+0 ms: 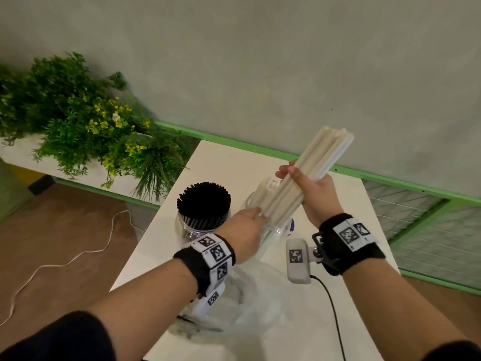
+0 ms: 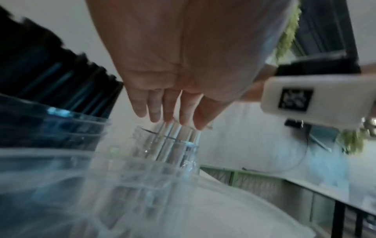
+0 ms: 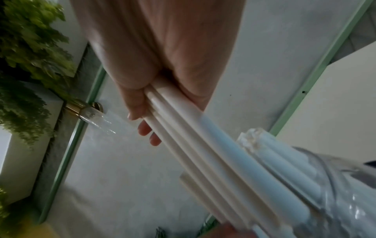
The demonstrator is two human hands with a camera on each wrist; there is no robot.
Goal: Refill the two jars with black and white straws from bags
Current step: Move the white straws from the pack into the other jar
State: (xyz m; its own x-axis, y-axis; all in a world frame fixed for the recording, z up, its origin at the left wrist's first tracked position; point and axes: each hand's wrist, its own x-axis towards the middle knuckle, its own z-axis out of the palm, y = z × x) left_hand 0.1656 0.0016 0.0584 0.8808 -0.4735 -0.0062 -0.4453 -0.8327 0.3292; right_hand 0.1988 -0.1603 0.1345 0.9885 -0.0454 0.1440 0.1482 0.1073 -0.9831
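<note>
On the white table (image 1: 229, 162) a clear jar (image 1: 201, 229) stands packed with black straws (image 1: 204, 201), which also show in the left wrist view (image 2: 50, 77). Right of it stands a second clear jar (image 1: 272, 231), holding some white straws (image 1: 268, 185). My right hand (image 1: 294, 173) grips a tilted bundle of white straws (image 1: 320, 157); its lower ends sit in this jar's mouth. In the right wrist view the right hand (image 3: 142, 116) wraps the bundle (image 3: 203, 153), which runs into the jar (image 3: 335, 185). My left hand (image 1: 253, 214) reaches in with straight fingers (image 2: 168, 116), touching the straws at the jar's rim (image 2: 168, 141).
Crumpled clear plastic bags (image 1: 247, 303) lie on the table's near end, under my left forearm. A planter of green plants (image 1: 78, 121) stands at the left. A white cord (image 1: 65, 261) lies on the brown floor. A green rail (image 1: 234, 144) and wire mesh (image 1: 416, 212) border the table.
</note>
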